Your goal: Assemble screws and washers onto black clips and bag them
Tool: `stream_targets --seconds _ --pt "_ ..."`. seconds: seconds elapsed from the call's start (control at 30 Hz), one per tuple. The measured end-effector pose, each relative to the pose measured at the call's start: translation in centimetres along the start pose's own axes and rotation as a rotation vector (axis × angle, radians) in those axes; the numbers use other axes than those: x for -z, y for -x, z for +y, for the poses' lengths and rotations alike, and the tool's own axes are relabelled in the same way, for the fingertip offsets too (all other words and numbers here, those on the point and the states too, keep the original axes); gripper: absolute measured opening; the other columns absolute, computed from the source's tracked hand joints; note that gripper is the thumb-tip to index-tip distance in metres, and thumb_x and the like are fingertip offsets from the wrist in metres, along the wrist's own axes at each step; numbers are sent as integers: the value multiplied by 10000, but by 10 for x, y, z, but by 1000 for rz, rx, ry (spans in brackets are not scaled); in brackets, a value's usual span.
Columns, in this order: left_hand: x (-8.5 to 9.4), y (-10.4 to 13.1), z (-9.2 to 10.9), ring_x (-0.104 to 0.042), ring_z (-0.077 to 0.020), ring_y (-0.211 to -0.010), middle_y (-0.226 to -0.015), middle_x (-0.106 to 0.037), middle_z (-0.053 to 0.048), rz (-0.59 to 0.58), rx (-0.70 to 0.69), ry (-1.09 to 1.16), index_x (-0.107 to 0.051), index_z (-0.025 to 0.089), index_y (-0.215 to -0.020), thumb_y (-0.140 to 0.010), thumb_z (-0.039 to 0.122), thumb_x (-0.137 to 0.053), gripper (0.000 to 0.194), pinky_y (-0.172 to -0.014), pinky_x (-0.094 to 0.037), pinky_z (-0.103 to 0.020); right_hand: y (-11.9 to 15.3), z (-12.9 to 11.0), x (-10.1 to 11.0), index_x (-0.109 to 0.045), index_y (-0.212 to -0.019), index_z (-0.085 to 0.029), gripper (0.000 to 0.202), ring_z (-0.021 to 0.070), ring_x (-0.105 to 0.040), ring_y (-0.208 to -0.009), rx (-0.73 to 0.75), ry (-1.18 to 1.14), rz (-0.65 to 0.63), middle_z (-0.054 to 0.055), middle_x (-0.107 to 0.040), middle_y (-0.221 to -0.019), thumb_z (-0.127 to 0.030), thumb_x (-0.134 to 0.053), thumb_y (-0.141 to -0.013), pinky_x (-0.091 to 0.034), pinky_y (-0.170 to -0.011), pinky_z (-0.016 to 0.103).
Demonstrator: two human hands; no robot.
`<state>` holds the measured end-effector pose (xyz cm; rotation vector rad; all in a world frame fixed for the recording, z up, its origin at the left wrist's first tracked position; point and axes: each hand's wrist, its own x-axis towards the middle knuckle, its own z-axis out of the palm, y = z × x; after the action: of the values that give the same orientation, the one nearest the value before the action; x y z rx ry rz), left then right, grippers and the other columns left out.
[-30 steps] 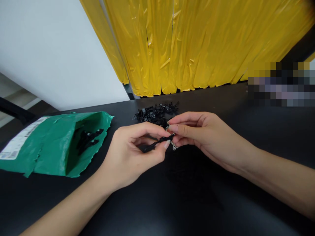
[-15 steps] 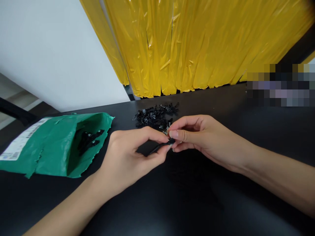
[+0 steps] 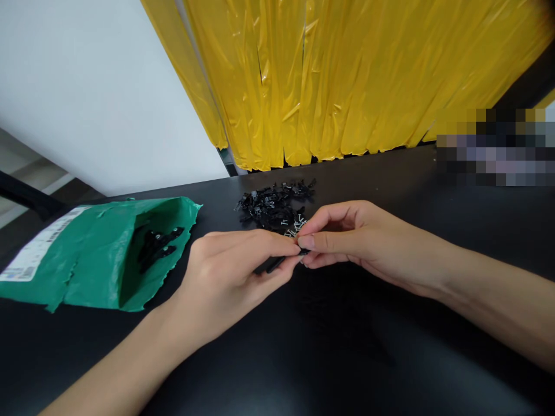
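Note:
Between thumb and fingers my left hand (image 3: 238, 268) pinches a slim black part (image 3: 276, 264), which lies partly hidden by the fingers. My right hand (image 3: 342, 237) is closed at the same part's right end, its thumb and fingertips meeting the left fingertips. Whether a small piece sits between the right fingertips is hidden. Just beyond the hands lie several small silver screws (image 3: 300, 221). Behind them spreads a pile of small black parts (image 3: 264, 203) on the black table (image 3: 347, 352).
On the left lies an open green plastic bag (image 3: 93, 254) with a white label, holding black parts (image 3: 158, 245). Yellow plastic sheeting (image 3: 338, 81) hangs along the table's back edge, beside a white panel (image 3: 113, 92). A pixelated patch covers the far right.
My left fingers have drawn closer together over the black part, its visible portion now shorter. The right hand has shifted only slightly. More of the screws show.

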<state>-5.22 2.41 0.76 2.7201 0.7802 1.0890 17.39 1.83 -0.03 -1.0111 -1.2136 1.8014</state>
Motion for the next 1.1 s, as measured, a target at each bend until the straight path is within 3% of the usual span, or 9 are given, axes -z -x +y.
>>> stream_targets --seconds 0.37,0.83,1.1 --pt "1 1 1 -800 -160 -734 -868 -830 56 28 1 17 -732 308 -941 -894 197 -778 129 -663 -631 -236 2 -4 -5 -787 -886 -183 180 113 -770 -794 -59 -71 -6 20 -792 -870 -308 -895 -813 -647 -829 220" --pt "-1 3 -2 -773 -164 -668 -883 -832 47 70 72 34 -738 314 -944 -827 234 -853 183 -588 -600 -256 3 -2 -2 -814 -872 -172 205 151 -773 -828 -130 -55 49 51 -793 -844 -321 -918 -778 -651 -864 258" --pt "0 1 -8 -769 -143 -658 -858 -826 52 60 64 38 -753 306 -940 -848 281 -855 139 -589 -588 -234 3 -2 -1 -783 -807 -165 181 126 -734 -777 -146 -116 2 36 -763 -776 -288 -913 -781 -642 -847 264"
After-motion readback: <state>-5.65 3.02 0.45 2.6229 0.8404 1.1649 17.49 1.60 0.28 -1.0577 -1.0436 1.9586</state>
